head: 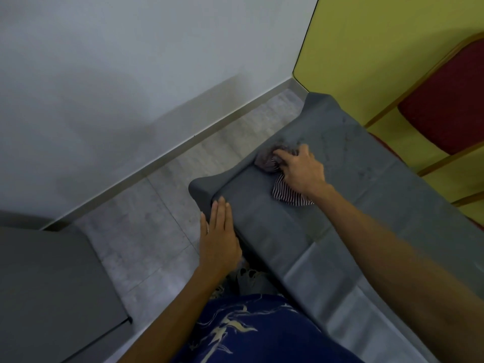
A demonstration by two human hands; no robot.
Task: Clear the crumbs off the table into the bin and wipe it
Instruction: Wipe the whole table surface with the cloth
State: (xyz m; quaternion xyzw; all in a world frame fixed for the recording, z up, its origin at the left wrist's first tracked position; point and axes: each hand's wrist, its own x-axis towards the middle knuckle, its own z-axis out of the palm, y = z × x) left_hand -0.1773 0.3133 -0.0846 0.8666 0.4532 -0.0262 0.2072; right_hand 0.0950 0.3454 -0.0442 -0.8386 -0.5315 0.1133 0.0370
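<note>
Bare forearms, navy white-patterned garment (251,331)

Bench (366,195) surface open at centre right of frame; floor strip (146,221) at left clear; red chair (450,100) crowds upper right.
</note>
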